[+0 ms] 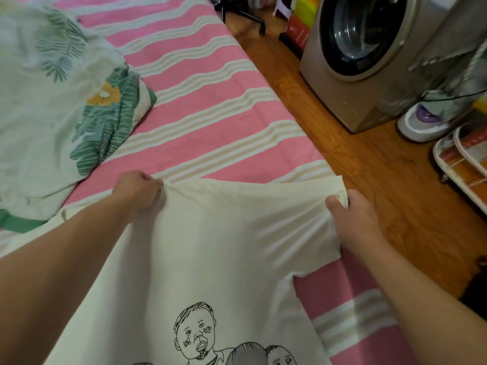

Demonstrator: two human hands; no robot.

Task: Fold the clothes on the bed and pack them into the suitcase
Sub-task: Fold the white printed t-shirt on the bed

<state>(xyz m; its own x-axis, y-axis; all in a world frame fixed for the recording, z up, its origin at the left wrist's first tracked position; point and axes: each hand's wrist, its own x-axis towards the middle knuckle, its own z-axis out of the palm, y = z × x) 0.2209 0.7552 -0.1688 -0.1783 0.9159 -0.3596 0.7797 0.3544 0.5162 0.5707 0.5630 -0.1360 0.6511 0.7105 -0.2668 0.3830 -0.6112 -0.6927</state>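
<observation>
A cream T-shirt [216, 246] with black line drawings of heads lies stretched over the near part of the pink striped bed [210, 106]. My left hand [137, 191] pinches the shirt's far left corner. My right hand [353, 219] grips a bunch of the cloth at the far right corner, which hangs just past the bed's right edge. The cloth is pulled taut between both hands. No suitcase is in view.
A pale leaf-print quilt [52, 106] is heaped on the bed's left side. On the wooden floor [369, 180] to the right stand a washing machine [369, 56], a white and purple appliance [427, 122] and a rack [463, 159].
</observation>
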